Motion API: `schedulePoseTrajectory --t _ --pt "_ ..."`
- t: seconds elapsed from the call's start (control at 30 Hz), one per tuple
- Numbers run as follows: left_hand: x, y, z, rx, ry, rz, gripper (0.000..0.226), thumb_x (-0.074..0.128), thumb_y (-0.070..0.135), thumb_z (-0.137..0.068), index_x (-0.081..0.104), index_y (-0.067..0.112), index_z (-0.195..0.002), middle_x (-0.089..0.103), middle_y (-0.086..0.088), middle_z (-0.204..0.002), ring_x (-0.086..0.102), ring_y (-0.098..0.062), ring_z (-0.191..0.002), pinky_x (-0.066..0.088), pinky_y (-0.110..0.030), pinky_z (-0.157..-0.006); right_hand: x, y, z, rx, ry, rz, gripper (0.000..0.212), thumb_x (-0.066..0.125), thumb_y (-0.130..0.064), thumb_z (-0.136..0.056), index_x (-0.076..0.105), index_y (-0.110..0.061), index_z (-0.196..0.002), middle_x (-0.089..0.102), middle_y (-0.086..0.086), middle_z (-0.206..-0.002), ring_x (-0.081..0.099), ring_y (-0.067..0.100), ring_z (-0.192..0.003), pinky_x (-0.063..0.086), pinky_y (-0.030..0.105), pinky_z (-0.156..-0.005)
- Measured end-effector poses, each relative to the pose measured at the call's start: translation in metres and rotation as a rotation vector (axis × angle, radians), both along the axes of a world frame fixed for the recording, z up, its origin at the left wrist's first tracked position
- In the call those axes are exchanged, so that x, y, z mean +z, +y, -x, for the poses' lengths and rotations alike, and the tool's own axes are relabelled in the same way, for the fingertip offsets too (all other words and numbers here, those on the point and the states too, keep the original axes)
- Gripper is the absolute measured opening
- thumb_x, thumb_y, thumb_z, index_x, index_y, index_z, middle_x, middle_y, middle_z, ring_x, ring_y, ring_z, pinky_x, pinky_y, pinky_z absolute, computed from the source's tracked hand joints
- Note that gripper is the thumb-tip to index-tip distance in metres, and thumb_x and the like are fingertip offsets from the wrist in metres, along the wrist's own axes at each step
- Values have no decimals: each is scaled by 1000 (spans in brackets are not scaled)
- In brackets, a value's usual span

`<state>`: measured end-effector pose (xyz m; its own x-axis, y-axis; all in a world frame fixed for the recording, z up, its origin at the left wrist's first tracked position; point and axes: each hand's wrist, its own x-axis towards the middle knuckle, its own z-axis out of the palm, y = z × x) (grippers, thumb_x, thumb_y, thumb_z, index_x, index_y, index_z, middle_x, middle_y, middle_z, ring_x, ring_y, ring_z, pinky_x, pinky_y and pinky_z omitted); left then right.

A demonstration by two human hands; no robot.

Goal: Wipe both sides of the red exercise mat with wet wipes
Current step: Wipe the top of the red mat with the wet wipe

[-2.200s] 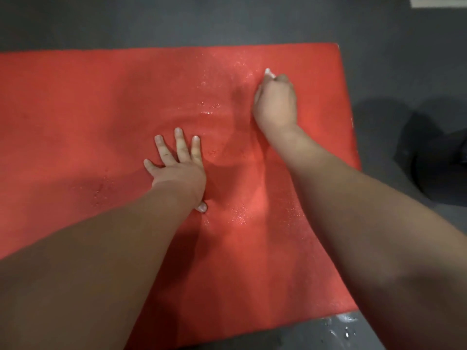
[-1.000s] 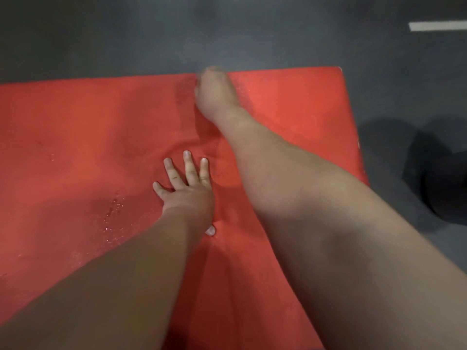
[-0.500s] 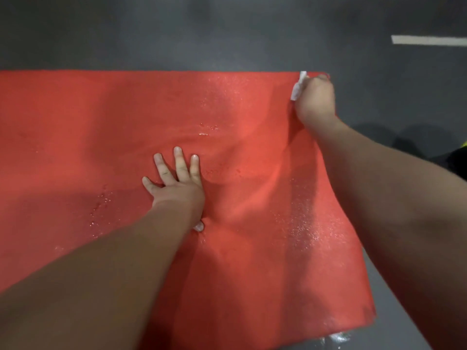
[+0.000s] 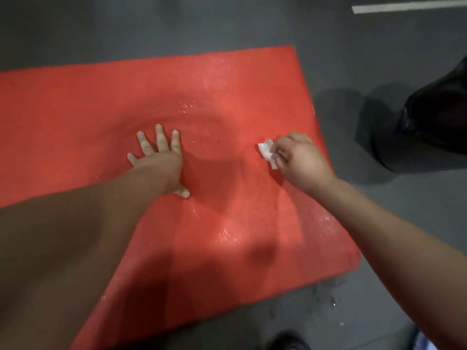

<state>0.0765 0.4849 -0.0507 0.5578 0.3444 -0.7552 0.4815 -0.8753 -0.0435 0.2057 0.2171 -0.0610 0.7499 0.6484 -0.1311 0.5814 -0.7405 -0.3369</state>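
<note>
The red exercise mat lies flat on the dark floor, its surface glistening with wet patches. My left hand presses flat on the middle of the mat with straight, spread fingers. To its right, near the mat's right edge, my right hand grips a crumpled white wet wipe against the mat. The wipe sticks out on the left side of the fingers.
Dark grey floor surrounds the mat. A black bag sits to the right of the mat. A white floor line runs at the top right. Water drops lie on the floor off the mat's near right corner.
My right hand has swept with the wipe from the mat's far right corner back toward me along the right side. My left hand has stayed pressed on the mat.
</note>
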Motion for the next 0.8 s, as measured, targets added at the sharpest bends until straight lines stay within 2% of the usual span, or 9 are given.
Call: schedulePoseTrajectory --t 0.1,0.2,0.27,0.33,0.4,0.47,0.53,0.6,0.8 --pt "10 -2 12 -22 -69 -45 144 86 57 -69 -23 24 -157 -33 -8 -163 -17 -46 -151 11 -65 -121 -9 -15 18 -82 -35 30 24 52 -29 -92 75 -21 -89 52 3 -101 49 33 -93 38 37 -84" --pt "16 -19 28 -64 -134 -77 121 75 57 -83 -8 19 -161 -12 -8 -170 -4 -41 -155 12 -62 -122 -3 -12 32 -119 -18 -6 23 55 -21 -90 73 -13 -102 54 13 -104 52 38 -94 39 36 -91" --pt "17 -33 40 -71 -174 -50 110 70 52 -90 -5 17 -162 -6 -8 -170 -1 -40 -155 16 -60 -122 2 -5 38 -158 -27 -81 27 60 -18 -87 69 -7 -110 58 19 -103 57 41 -92 45 39 -90" --pt "18 -43 51 -66 -189 -16 109 70 52 -90 -3 16 -162 -3 -8 -170 1 -39 -155 19 -59 -122 1 2 38 -184 -24 -97 29 64 -21 -88 65 -5 -111 60 20 -105 59 42 -96 46 41 -89" --pt "17 -46 58 -55 -173 -11 116 72 58 -85 -4 16 -162 -7 -8 -170 -2 -38 -155 18 -59 -122 -3 8 34 -205 28 -21 38 68 -28 -88 62 -5 -117 60 19 -112 56 40 -106 41 39 -96" --pt "15 -45 63 -31 -119 -37 127 74 66 -78 -8 19 -161 -20 -7 -168 -11 -40 -154 13 -61 -121 -7 12 28 -232 45 21 41 68 -31 -88 60 -6 -120 59 19 -116 55 38 -111 38 38 -98" --pt "11 -40 68 -41 -48 -53 136 75 74 -71 -15 23 -160 -31 -5 -164 -17 -43 -152 10 -63 -120 -10 15 25 -271 11 -2 31 62 -26 -91 62 -7 -115 60 19 -113 56 39 -106 38 39 -94" --pt "4 -36 74 -53 -12 -9 140 76 74 -69 -20 25 -158 -36 -4 -162 -18 -44 -152 14 -64 -120 -12 17 27 -256 -17 -15 23 55 -18 -92 65 -8 -110 59 18 -109 56 40 -101 38 38 -92" --pt "0 -34 71 -72 9 2 143 77 71 -70 -26 22 -156 -39 -7 -160 -18 -48 -151 21 -64 -119 -12 15 18 -280 -85 -185 26 49 -1 -79 65 -6 -99 60 19 -100 57 40 -94 43 41 -87"
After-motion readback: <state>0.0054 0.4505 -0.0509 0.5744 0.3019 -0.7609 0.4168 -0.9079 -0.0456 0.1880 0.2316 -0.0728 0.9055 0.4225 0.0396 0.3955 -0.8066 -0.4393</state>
